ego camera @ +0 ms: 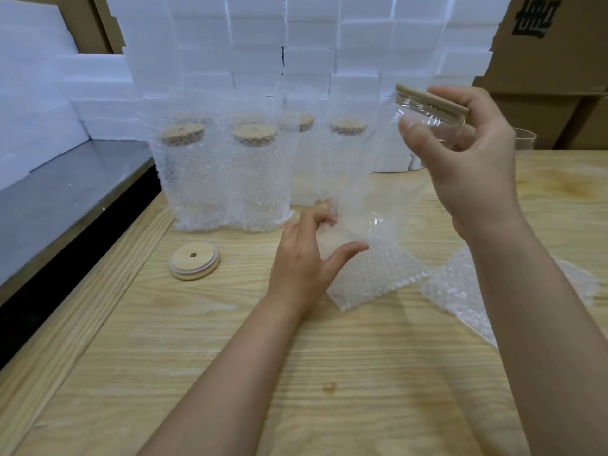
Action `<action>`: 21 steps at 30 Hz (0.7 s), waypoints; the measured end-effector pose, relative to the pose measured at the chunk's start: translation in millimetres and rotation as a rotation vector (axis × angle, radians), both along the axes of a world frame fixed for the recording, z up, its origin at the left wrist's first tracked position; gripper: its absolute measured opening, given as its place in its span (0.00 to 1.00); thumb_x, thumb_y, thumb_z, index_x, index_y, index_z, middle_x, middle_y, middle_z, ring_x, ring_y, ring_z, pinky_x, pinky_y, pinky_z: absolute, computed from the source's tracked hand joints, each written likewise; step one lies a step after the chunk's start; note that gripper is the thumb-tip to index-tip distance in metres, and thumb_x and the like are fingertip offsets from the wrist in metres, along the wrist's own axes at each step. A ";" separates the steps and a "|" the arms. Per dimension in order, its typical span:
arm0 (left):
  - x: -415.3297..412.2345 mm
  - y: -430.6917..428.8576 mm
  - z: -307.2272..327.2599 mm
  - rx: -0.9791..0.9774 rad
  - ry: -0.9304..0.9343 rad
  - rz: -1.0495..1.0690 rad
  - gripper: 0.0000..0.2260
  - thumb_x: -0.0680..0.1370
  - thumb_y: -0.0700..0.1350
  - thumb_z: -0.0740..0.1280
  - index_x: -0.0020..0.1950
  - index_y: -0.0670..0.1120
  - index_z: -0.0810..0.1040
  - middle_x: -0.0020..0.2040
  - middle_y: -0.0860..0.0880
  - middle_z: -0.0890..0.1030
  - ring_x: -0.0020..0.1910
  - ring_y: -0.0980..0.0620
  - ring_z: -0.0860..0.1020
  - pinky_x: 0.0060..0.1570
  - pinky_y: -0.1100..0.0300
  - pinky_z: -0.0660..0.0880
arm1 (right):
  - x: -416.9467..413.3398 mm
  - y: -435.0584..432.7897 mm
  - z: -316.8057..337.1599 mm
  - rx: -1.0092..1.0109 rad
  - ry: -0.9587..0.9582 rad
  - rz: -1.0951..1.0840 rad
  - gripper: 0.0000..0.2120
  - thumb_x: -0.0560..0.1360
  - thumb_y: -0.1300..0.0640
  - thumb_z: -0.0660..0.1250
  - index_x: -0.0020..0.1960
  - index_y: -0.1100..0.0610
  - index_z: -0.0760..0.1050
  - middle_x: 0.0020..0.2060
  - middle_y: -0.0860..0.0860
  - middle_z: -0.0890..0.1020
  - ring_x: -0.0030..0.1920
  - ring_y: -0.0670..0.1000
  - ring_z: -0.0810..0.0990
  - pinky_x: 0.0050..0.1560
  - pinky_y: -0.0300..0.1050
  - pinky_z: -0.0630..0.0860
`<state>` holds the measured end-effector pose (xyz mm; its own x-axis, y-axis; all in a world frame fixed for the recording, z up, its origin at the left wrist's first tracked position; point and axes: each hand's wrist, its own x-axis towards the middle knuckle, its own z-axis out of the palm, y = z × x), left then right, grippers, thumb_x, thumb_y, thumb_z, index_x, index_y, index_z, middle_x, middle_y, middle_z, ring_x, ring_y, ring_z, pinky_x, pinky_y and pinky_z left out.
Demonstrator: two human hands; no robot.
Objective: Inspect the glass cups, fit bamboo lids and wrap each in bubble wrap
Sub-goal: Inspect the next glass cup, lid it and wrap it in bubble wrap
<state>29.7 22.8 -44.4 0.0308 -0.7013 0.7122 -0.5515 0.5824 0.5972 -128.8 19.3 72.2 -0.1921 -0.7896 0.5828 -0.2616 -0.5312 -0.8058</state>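
My right hand (467,159) grips the top of a clear glass cup (378,179) by its bamboo lid (431,102), holding it tilted above the table. The cup's lower part sits inside a bubble wrap sleeve (371,274). My left hand (302,258) holds the sleeve's open edge, thumb spread, fingers at the cup's side. Several wrapped, lidded cups (253,179) stand upright in rows behind. A loose bamboo lid (194,265) with a centre hole lies flat on the wooden table (230,340), left of my left hand.
More bubble wrap (467,291) lies under my right forearm. A bare glass cup rim (524,138) shows at far right. White foam blocks (296,44) are stacked at the back, cardboard boxes (552,60) at right. A grey metal surface (65,192) adjoins the table's left edge.
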 end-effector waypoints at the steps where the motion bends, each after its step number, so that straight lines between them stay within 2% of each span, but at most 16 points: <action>1: -0.2 -0.8 1.8 -0.002 0.009 -0.012 0.22 0.69 0.51 0.75 0.50 0.35 0.74 0.52 0.41 0.82 0.55 0.43 0.80 0.55 0.63 0.71 | 1.9 0.2 -0.1 -0.007 -0.001 -0.008 0.22 0.67 0.43 0.73 0.58 0.46 0.74 0.51 0.51 0.81 0.47 0.49 0.80 0.48 0.46 0.79; 4: -1.4 -3.8 3.4 -0.059 0.002 -0.026 0.23 0.72 0.55 0.68 0.47 0.32 0.76 0.51 0.36 0.82 0.58 0.51 0.78 0.56 0.65 0.72 | 5.1 0.7 -0.9 -0.028 -0.021 -0.043 0.21 0.67 0.42 0.73 0.58 0.44 0.73 0.52 0.50 0.81 0.50 0.51 0.81 0.49 0.45 0.79; 6: -2.2 -6.1 1.9 -0.081 0.012 -0.044 0.16 0.73 0.48 0.72 0.43 0.35 0.75 0.50 0.35 0.82 0.63 0.58 0.71 0.60 0.75 0.66 | 6.2 0.4 -2.4 -0.026 -0.035 -0.056 0.20 0.68 0.43 0.73 0.57 0.44 0.73 0.53 0.50 0.81 0.51 0.51 0.80 0.50 0.47 0.79; 8: -4.2 -7.4 3.0 -0.068 0.040 -0.093 0.13 0.73 0.45 0.72 0.42 0.37 0.73 0.52 0.33 0.80 0.66 0.60 0.67 0.62 0.78 0.61 | 7.4 0.0 -4.1 -0.011 -0.042 -0.053 0.19 0.68 0.43 0.73 0.56 0.43 0.73 0.53 0.50 0.81 0.51 0.51 0.80 0.51 0.48 0.79; 9: -5.8 -7.5 4.3 -0.063 0.070 -0.115 0.13 0.73 0.47 0.71 0.43 0.38 0.73 0.55 0.34 0.80 0.66 0.60 0.67 0.62 0.78 0.60 | 8.4 -0.2 -4.8 -0.002 -0.035 -0.047 0.19 0.67 0.43 0.73 0.56 0.42 0.73 0.52 0.50 0.82 0.50 0.51 0.80 0.51 0.48 0.79; 11: -9.2 -6.1 9.3 -0.057 0.158 -0.126 0.11 0.75 0.51 0.68 0.45 0.45 0.71 0.58 0.47 0.79 0.67 0.65 0.66 0.62 0.77 0.61 | 11.8 -0.5 -6.7 0.013 -0.012 -0.024 0.19 0.67 0.43 0.74 0.56 0.42 0.73 0.51 0.49 0.82 0.49 0.50 0.80 0.51 0.49 0.79; 12: -10.3 -5.7 12.5 -0.047 0.212 -0.127 0.12 0.75 0.54 0.67 0.45 0.47 0.70 0.56 0.52 0.77 0.65 0.68 0.67 0.62 0.75 0.63 | 14.4 -0.5 -8.4 0.020 0.001 -0.008 0.20 0.68 0.44 0.74 0.56 0.43 0.73 0.52 0.48 0.82 0.50 0.51 0.80 0.52 0.50 0.79; 14: -11.4 -5.8 19.7 -0.019 0.330 -0.143 0.11 0.76 0.55 0.66 0.44 0.50 0.68 0.51 0.52 0.78 0.62 0.72 0.70 0.60 0.72 0.67 | 20.2 -0.7 -12.5 0.032 0.032 0.021 0.20 0.69 0.45 0.75 0.58 0.45 0.73 0.52 0.45 0.81 0.52 0.50 0.80 0.55 0.51 0.78; 18: -8.1 -8.0 33.3 0.010 0.563 -0.176 0.09 0.76 0.47 0.66 0.43 0.51 0.66 0.50 0.45 0.79 0.63 0.57 0.76 0.61 0.58 0.73 | 30.5 -2.0 -17.5 0.066 0.067 0.084 0.20 0.70 0.48 0.74 0.59 0.47 0.72 0.53 0.41 0.80 0.54 0.43 0.78 0.60 0.45 0.74; 21: -8.1 -7.5 40.5 0.011 0.648 -0.185 0.10 0.76 0.48 0.68 0.44 0.51 0.67 0.51 0.46 0.79 0.63 0.53 0.77 0.64 0.50 0.73 | 33.3 -3.4 -18.9 0.097 0.053 0.142 0.20 0.71 0.49 0.74 0.60 0.47 0.71 0.54 0.41 0.78 0.56 0.44 0.77 0.55 0.43 0.75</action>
